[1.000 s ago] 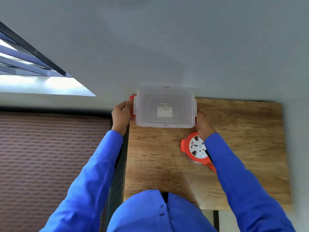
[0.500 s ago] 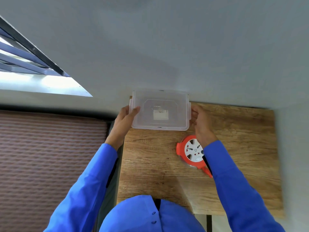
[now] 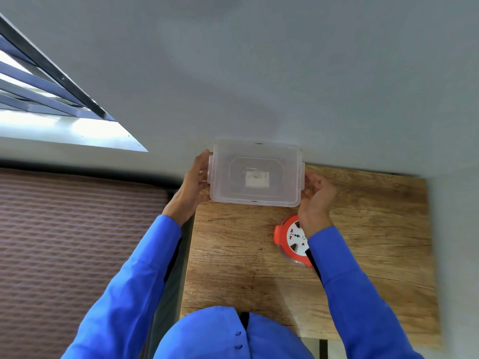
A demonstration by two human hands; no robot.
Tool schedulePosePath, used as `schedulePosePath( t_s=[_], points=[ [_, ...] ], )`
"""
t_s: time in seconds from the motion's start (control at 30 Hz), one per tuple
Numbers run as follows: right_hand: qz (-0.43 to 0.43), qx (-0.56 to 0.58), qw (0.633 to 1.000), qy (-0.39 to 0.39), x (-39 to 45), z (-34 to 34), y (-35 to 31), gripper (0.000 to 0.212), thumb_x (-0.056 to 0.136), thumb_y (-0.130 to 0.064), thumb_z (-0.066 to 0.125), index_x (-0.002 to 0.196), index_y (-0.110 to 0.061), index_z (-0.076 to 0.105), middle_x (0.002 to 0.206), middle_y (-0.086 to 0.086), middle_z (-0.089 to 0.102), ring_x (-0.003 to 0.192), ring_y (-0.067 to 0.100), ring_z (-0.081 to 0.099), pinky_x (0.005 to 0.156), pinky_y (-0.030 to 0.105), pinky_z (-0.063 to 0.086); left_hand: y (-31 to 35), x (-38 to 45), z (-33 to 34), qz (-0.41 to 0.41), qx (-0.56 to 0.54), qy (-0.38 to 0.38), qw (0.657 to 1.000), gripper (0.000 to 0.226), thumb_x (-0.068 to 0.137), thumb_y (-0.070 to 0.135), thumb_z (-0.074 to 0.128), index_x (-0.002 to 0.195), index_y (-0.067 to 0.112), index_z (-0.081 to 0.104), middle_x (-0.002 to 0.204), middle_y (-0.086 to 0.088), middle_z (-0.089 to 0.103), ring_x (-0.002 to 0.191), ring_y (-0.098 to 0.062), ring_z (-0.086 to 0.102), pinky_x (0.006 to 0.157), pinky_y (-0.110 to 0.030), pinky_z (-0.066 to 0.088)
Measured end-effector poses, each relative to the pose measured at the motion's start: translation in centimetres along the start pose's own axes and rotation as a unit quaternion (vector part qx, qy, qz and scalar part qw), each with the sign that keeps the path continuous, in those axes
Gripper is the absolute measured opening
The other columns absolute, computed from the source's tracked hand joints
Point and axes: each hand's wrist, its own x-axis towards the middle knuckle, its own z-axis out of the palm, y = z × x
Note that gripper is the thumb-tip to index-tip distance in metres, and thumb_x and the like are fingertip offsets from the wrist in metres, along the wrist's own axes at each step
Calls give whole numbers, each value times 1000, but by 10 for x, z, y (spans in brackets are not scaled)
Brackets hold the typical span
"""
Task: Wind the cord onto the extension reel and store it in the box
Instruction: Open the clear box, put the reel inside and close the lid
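Two hands flank the clear plastic box (image 3: 255, 172) at the far left corner of the surface (image 3: 233, 268), and their hold differs from a second ago. On the left, the left hand (image 3: 193, 183) no longer sits at the red latch on the box's short side; it is now cupped against the left wall, fingers curled round the end tab and gripping it. The red latches seen a second ago no longer show, and the box has shifted a little toward the far edge, its back wall now reaching past it. It appears to hold only a small white label or slip on its floor. To the right, the right hand (image 3: 315, 196) has come off the right wall: its fingers are loosely curled just beside the right tab, and whether they touch it cannot be told. Nearer the front and right of the box, the orange extension reel (image 3: 291, 238) lies flat on the surface, partly under the right sleeve (image 3: 363, 294), with no loose cord in view. Judging by this, winding looks finished, the box looks opened, and lifting the reel in remains.
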Motion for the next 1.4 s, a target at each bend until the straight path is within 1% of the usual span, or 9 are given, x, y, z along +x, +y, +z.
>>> schedulePosePath(
  t_s=[0.17, 0.43, 0.53, 0.67, 0.83, 1.03, 1.1, 1.23, 1.4],
  points=[
    [32, 67, 997, -14, 4, 1, -5, 26, 92, -8, 55, 97, -2, 80, 92, 11, 80, 82, 23, 75, 69, 29, 62, 3, 3, -5, 1, -6, 12, 1000, 60, 85, 77, 58, 117, 30, 76, 96, 8, 84, 94, -18, 81, 76, -41, 64],
    [32, 129, 991, -27, 2, 0, -7, 32, 93, -9, 55, 79, -9, 84, 90, 8, 81, 80, 21, 75, 70, 26, 58, 11, 8, -5, -30, -71, 8, 997, 72, 77, 76, 66, 118, 17, 68, 97, -6, 78, 80, -20, 81, 68, -43, 66],
    [32, 85, 995, -32, 3, 1, -9, 28, 90, -21, 57, 93, -6, 80, 101, 11, 80, 84, 23, 72, 72, 30, 56, 10, 5, -4, -27, -47, 0, 999, 55, 89, 69, 68, 115, 22, 73, 102, -5, 81, 84, -19, 82, 68, -40, 67],
    [6, -26, 998, -55, -3, -2, -10, 28, 95, -28, 59, 89, -21, 85, 99, -1, 82, 87, 15, 75, 73, 30, 59, -7, -1, -7, 1, 0, 42, 999, 29, 107, 27, 73, 128, 13, 60, 127, -10, 75, 102, -20, 82, 79, -40, 69],
    [-10, -127, 991, -46, -17, -8, -16, 25, 88, -34, 64, 95, -29, 87, 116, -11, 81, 118, 9, 68, 100, 39, 46, -15, -7, -4, 29, 32, 118, 992, 27, 102, 26, 81, 122, 16, 66, 118, -5, 78, 107, -21, 78, 89, -35, 64],
    [-8, -161, 987, -26, -44, -31, -17, 27, 86, -35, 57, 92, -25, 81, 85, -2, 75, 73, 14, 65, 66, 33, 50, -26, -49, -10, 102, 17, 115, 988, 22, 100, 32, 81, 121, 27, 75, 92, 4, 82, 90, -9, 80, 65, -6, 55],
    [-2, -169, 984, -61, -56, -43, -10, 28, 92, -33, 53, 98, -18, 77, 86, 9, 78, 59, 18, 64, 57, 31, 48, -41, -68, -16, 92, -28, 88, 991, 22, 103, 44, 73, 120, 32, 79, 94, 6, 85, 82, -5, 78, 68, -12, 59],
    [13, -229, 972, -51, -78, -72, 14, 33, 96, -41, 58, 100, -12, 73, 81, 12, 77, 54, 23, 63, 49, 29, 49, -91, -98, -31, 41, -50, 98, 993, 53, 101, 71, 60, 121, 28, 83, 114, -6, 85, 103, -21, 78, 96, -36, 60],
    [-10, -333, 941, -65, -92, -110, 64, 12, 97, -26, 68, 104, -16, 70, 106, 13, 77, 92, 34, 71, 81, 54, 60, -149, -122, -49, 19, 13, 96, 995, 34, 99, 51, 77, 123, 27, 83, 108, -1, 85, 99, -14, 81, 105, -45, 61]
  ],
)
